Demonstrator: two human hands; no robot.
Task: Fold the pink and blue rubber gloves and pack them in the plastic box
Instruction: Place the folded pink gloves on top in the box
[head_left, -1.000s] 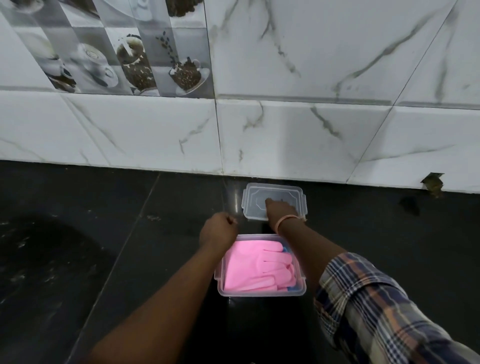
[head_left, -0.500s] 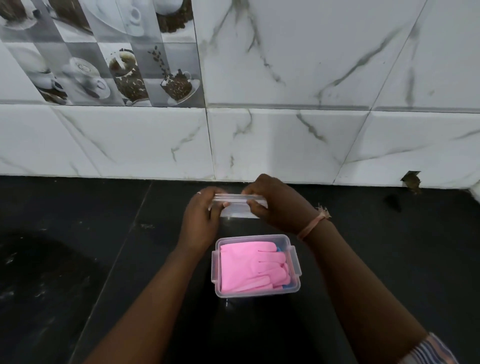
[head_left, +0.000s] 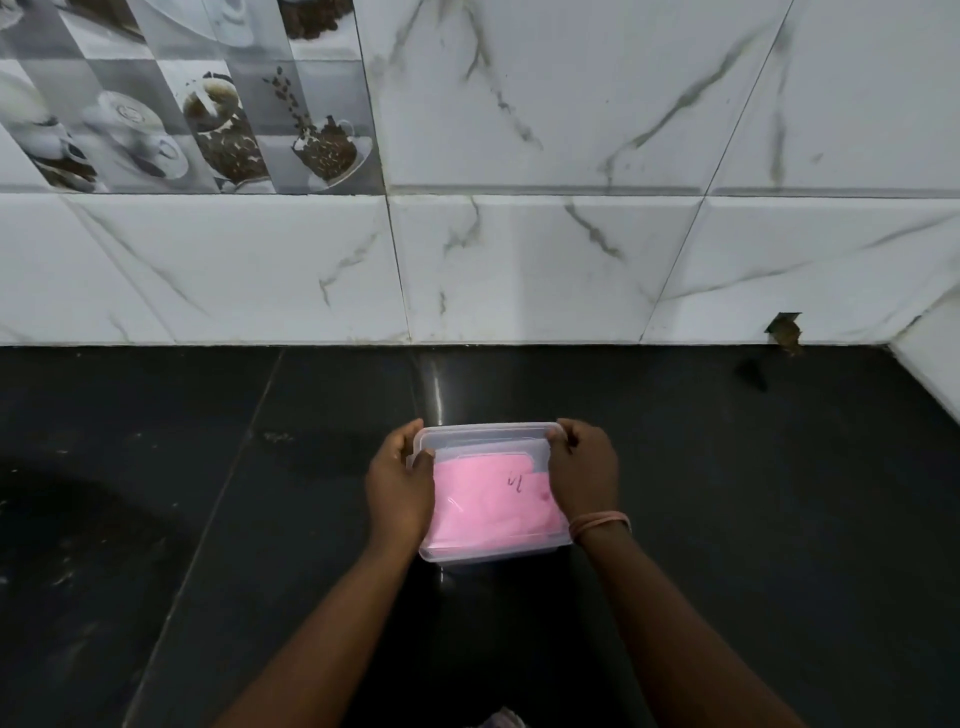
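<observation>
The plastic box (head_left: 493, 551) stands on the dark table (head_left: 208, 519), near the wall of white marble tiles (head_left: 519, 260). A clear lid (head_left: 488, 441) lies over the box, and both hands of the person hold it at its two short sides. The left hand (head_left: 400, 491) is on the left edge, with the thumb on top of the lid near the far corner and the fingers bent down along the side. The right hand (head_left: 584, 473) is on the right edge in the same way, its grip closed on the far right corner of the lid. A thin pink band (head_left: 600, 522) goes around the right wrist.

Through the lid the pink gloves (head_left: 493, 504) are visible, folded flat and filling most of the box. The blue gloves I cannot see from here. A small dark mark (head_left: 515, 482) shows on the lid over the pink. I cannot tell if the lid is already pressed fully down on the box.

On the wall at the upper left there is a tile with pictures of coffee cups (head_left: 208, 114). At the right, low on the wall, one tile has a small broken spot (head_left: 785, 332).
</observation>
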